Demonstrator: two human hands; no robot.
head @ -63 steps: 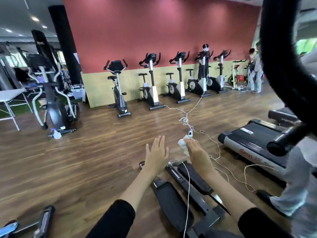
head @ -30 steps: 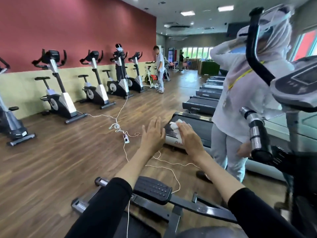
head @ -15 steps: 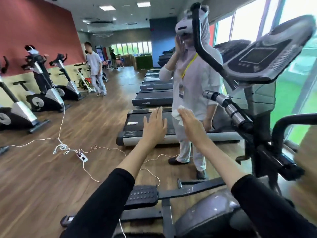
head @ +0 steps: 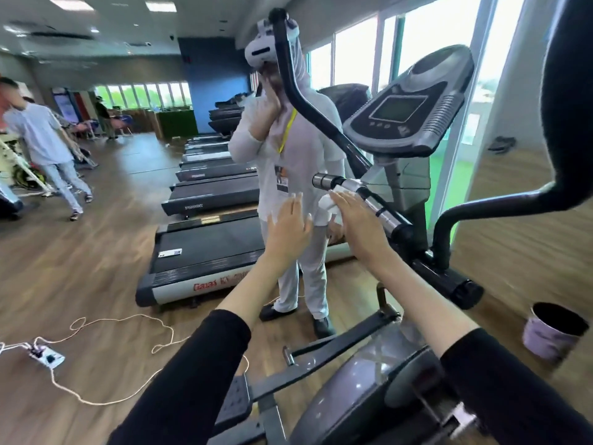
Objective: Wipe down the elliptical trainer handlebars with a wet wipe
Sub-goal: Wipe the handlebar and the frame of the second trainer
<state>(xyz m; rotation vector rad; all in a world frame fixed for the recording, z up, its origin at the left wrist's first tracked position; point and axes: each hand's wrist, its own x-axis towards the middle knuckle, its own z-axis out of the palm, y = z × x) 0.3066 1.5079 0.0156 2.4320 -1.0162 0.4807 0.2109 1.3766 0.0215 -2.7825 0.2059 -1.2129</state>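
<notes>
The elliptical trainer's short fixed handlebar (head: 369, 200), with silver grip sections, juts toward me below the console (head: 407, 114). A long black moving handlebar (head: 298, 91) rises on the left, and another (head: 564, 91) on the right. My right hand (head: 359, 229) reaches out palm down with straight fingers and holds the white wet wipe (head: 329, 205) beneath them, right beside the silver grip; the thumb is hidden. My left hand (head: 288, 229) hovers flat to the left of it, holding nothing.
A person in white (head: 295, 162) wearing a headset stands just beyond the handlebar, by a row of treadmills (head: 205, 252). A bin (head: 552, 335) stands on the floor at the right. A power strip (head: 45, 356) and cable lie at lower left. The elliptical's pedal (head: 234, 403) is below.
My view has swung right from the exercise bikes to the elliptical. Both hands stayed raised and have come up to the fixed handlebar, the wipe now beside its silver grip.
</notes>
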